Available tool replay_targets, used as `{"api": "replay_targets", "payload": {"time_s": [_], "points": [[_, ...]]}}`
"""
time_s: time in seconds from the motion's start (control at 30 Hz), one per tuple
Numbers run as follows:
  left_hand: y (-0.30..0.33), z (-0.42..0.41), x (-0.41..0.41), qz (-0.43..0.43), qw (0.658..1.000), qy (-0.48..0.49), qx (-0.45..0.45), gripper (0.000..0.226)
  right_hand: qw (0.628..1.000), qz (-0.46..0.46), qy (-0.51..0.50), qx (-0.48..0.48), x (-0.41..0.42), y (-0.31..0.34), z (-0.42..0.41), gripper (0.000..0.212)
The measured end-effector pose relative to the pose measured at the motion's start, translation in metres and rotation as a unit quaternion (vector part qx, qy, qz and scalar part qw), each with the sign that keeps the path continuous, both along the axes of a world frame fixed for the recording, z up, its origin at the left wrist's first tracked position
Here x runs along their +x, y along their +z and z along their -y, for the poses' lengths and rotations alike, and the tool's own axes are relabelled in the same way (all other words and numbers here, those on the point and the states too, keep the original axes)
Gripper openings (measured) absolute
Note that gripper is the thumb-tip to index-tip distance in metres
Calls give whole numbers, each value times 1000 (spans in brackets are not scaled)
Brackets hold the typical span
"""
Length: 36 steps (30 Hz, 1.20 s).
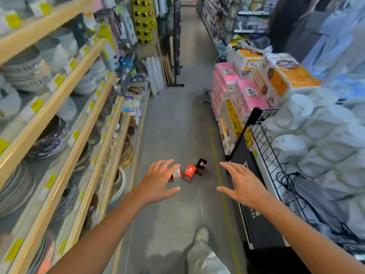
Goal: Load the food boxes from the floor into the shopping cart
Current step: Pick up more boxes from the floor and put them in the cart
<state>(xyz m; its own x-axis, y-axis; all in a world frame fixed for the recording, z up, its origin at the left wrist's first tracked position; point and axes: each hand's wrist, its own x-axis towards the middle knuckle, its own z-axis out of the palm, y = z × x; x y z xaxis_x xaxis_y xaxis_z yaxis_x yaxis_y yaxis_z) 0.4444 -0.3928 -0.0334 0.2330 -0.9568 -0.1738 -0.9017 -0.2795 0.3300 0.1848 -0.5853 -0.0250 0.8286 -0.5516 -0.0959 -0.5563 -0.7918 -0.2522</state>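
Head view, only one given: both arms stretch fwd over the aisle floor (173, 119); left hand (158, 182) has fingers spread and straight, holding nothing, and it overlaps the red-and-grey box (176, 173) in the pic, though contact can't be told; right hand (242, 184) also spread, holding nothing, well apart from the boxes; taking the red box (190, 173) as landmark: red-and-grey box sits just left of it, black box (201, 167) just right and slightly beyond, all three on the floor ahead of the person's shoe (201, 237); no shopping cart seen w/ certainty, so nothing looks loaded yet; risks, as I judge: boxes are small and close together, so a wide grab could knock neighbours over or skid them under the plate shelves (65, 135) left of the red box; bending in a narrow aisle may snag the wire rack (276, 155) to its right; frame is blurred, so fast motion may cause a missed grasp.
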Motion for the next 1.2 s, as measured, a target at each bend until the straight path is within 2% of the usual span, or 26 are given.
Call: {"api": "replay_targets", "payload": {"time_s": [0.23,0.47,0.7,0.83,1.0,1.13,1.2], "points": [[-17,127,42,-1,999,0,39,81,999,-18,-11,43,49,-24,125,91],[-29,237,87,-43,997,49,39,83,996,-61,-7,72,97,-47,239,95],[-82,327,138,-80,992,89,35,84,988,-104,-35,111,158,-91,327,96],[-138,381,176,-96,991,88,42,89,980,-138,-42,134,193,-135,373,98],[-229,445,211,-91,991,87,51,84,974,-164,-28,153,232,-215,426,100],[-336,472,215,-107,986,107,72,84,965,-198,13,169,255,-306,459,98],[-401,478,209,-102,986,106,74,83,966,-186,32,179,262,-366,470,95]]}}
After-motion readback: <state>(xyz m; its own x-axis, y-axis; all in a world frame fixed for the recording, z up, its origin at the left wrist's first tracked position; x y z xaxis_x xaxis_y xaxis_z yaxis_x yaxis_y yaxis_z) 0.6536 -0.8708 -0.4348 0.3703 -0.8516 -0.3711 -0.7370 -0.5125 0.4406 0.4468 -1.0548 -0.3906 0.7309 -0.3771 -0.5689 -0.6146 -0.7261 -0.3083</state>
